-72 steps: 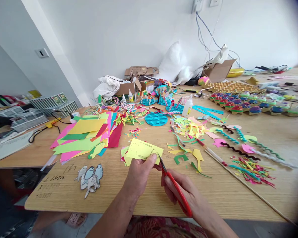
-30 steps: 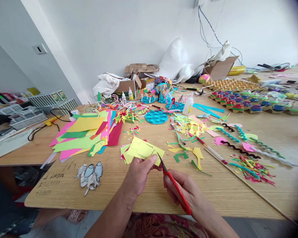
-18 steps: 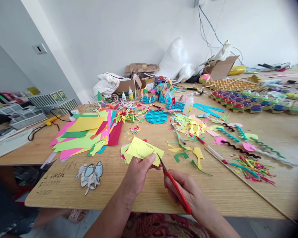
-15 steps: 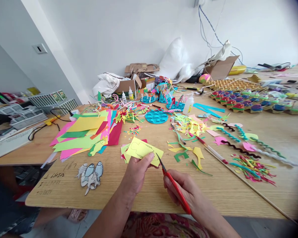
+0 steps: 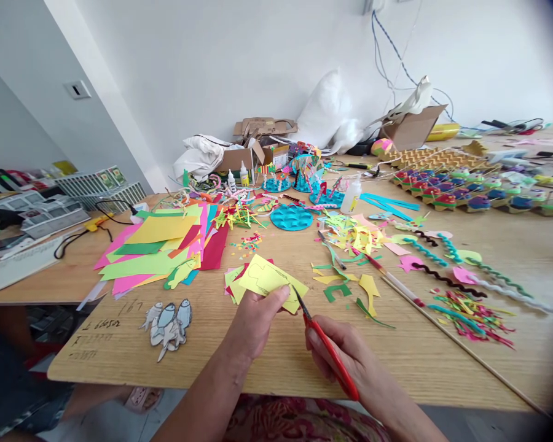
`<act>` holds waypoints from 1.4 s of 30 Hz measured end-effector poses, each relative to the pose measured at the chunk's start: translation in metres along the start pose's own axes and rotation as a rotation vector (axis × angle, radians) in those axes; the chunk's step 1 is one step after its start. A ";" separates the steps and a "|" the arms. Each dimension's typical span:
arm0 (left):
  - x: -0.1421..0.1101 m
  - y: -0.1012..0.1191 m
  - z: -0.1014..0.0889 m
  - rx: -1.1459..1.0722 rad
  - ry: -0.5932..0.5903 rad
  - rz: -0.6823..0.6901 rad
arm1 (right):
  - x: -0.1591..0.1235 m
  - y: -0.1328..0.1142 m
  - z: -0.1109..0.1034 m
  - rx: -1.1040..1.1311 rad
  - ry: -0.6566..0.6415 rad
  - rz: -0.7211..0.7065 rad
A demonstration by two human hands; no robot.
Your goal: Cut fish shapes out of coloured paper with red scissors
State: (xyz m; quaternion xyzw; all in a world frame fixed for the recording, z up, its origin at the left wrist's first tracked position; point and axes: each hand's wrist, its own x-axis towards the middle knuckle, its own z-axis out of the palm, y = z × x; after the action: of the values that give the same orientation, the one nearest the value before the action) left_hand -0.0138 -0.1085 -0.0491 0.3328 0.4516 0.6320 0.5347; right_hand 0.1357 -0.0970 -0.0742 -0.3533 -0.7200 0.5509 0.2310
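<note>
My left hand [image 5: 257, 319] pinches a yellow paper [image 5: 262, 274] with a shape outlined on it in dark pen, thumb on top near its lower right. In my right hand [image 5: 338, 347] are red-handled scissors [image 5: 330, 348], their dark blades angled up and left at the paper's right side. The blades' tips are at the paper; how far they cut into it I cannot make out. Under and left of the held sheet lies a small stack of coloured paper pieces [image 5: 231, 281]. Green and yellow paper offcuts [image 5: 336, 291] lie just beyond my right hand.
Coloured paper sheets [image 5: 159, 232] and fish cutouts [image 5: 168, 322] lie to the left. A blue scalloped disc [image 5: 291, 217] and a glue bottle [image 5: 351, 195] stand further back. On the right are twisted pipe cleaners [image 5: 449, 279], a long stick [image 5: 461, 344] and painted egg-carton pieces [image 5: 442, 199].
The view shifts very slightly. My hands, the yellow paper and the scissors keep nearly the same pose, with the paper turned a little and moved slightly right.
</note>
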 end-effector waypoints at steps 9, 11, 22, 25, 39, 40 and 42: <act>0.000 0.000 0.000 -0.024 0.023 -0.007 | -0.001 -0.004 -0.001 0.030 -0.018 -0.004; -0.001 0.000 0.001 -0.020 0.024 0.000 | -0.001 -0.006 0.000 0.049 -0.022 -0.008; -0.002 -0.005 0.001 0.022 0.019 0.008 | 0.000 -0.005 -0.001 0.127 -0.030 0.023; -0.002 -0.005 0.001 0.019 0.002 -0.005 | 0.000 -0.005 -0.001 0.106 -0.025 0.025; -0.002 -0.001 0.000 -0.017 -0.022 -0.040 | -0.003 -0.001 -0.002 -0.003 -0.005 0.022; -0.002 -0.001 0.000 -0.017 -0.022 -0.046 | -0.003 -0.001 -0.002 -0.006 -0.005 0.026; -0.002 -0.001 0.000 -0.021 -0.009 -0.051 | -0.003 0.000 -0.002 -0.011 -0.005 0.025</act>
State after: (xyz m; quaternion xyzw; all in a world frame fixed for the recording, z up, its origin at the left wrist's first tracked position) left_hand -0.0133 -0.1102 -0.0504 0.3185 0.4507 0.6214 0.5561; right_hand 0.1389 -0.0983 -0.0732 -0.3619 -0.7191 0.5507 0.2204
